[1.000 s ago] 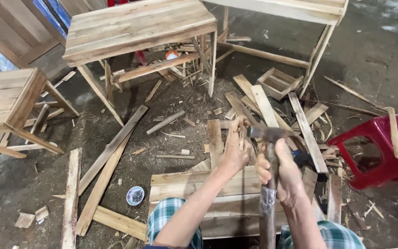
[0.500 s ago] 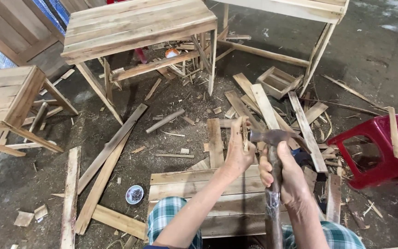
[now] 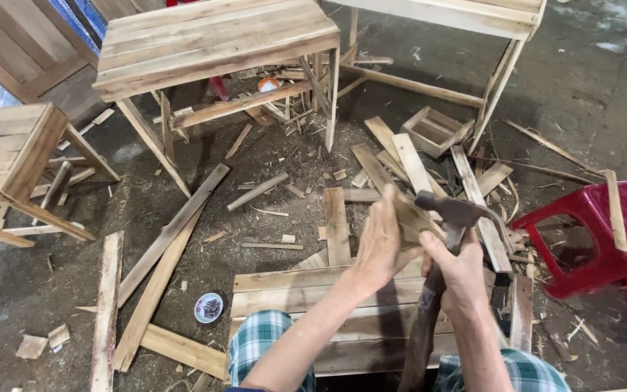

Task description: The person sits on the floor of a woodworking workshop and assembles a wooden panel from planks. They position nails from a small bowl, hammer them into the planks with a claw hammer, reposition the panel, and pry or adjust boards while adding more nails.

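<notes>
Above the slatted panel, toward five o'clock, I see my right hand clenched on the heavy, stiff hammer near its head, my left hand pinching a light wood scrap.

Soft daylight is lighting the scene evenly; the wooden table is casting a faint shadow beneath itself. Edges beyond it are bowing slightly, and focus is staying sharp throughout.
</notes>
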